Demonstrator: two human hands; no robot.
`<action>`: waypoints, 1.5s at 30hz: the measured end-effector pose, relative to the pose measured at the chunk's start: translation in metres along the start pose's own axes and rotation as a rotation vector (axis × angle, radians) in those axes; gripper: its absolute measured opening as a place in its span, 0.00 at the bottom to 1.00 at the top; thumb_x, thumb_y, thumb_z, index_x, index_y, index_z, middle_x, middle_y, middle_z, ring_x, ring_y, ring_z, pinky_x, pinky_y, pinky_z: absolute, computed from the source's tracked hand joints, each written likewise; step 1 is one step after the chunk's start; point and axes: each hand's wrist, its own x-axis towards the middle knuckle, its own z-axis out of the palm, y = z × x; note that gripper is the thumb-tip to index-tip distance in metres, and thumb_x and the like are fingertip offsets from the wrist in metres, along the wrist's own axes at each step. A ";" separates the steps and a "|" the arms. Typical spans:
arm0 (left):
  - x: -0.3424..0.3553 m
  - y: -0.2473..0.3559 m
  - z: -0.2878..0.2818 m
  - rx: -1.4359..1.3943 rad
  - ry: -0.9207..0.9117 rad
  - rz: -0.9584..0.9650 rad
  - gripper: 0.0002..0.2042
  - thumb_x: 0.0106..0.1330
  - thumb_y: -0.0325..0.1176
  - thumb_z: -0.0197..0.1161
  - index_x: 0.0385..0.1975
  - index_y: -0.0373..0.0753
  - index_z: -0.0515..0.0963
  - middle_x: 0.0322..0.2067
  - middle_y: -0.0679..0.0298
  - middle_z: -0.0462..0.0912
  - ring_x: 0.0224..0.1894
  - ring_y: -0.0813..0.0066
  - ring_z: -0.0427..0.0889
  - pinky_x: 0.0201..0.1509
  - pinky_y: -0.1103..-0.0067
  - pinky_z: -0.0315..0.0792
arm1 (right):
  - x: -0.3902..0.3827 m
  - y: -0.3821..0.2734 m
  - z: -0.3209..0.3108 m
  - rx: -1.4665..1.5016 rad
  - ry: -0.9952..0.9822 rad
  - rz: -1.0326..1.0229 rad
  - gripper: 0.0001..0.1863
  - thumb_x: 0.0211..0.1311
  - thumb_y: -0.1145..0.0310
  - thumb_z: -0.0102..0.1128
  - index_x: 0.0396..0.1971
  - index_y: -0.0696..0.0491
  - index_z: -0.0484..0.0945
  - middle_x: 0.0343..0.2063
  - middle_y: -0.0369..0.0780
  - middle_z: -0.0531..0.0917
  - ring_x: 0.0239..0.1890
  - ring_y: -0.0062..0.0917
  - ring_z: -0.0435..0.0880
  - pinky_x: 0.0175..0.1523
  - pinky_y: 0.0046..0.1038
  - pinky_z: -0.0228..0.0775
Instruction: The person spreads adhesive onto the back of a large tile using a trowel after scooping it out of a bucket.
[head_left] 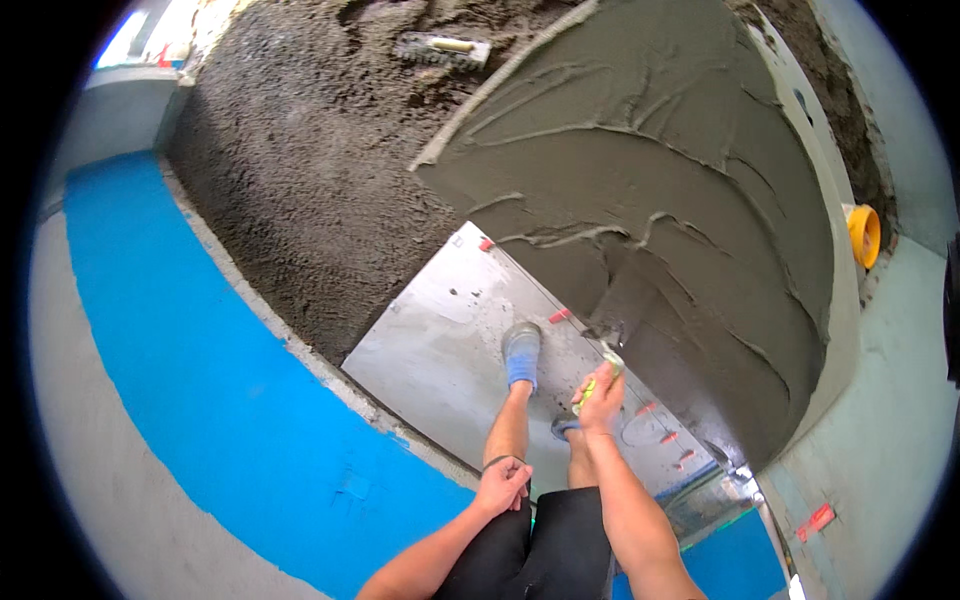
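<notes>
Beside rough ground (300,170), I see wet mortar (640,180) along a pale slab (430,340), where my right hand (602,402) has its grip wrapped round a trowel (612,358), blade blurred at the mortar's edge, while my left hand's (503,486) grip, by the black shorts (545,545), I cannot tell.

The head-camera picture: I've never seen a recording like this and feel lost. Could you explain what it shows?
There is no machine, just a person's two bare hands. A wide fisheye camera on the head looks down, so straight edges bend. The right hand holds a trowel beside smooth grey mortar; the left hand rests against the left leg. Underfoot is a pale grey tile. Beyond, a second trowel lies on a rough, crumbly bed.
</notes>
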 end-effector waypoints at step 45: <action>0.004 0.001 -0.003 -0.065 -0.013 0.019 0.15 0.66 0.43 0.58 0.33 0.34 0.74 0.16 0.61 0.78 0.08 0.77 0.71 0.10 0.81 0.62 | 0.140 -0.176 0.113 -0.857 -0.106 -0.496 0.28 0.65 0.43 0.44 0.36 0.58 0.69 0.26 0.54 0.80 0.32 0.50 0.81 0.35 0.45 0.70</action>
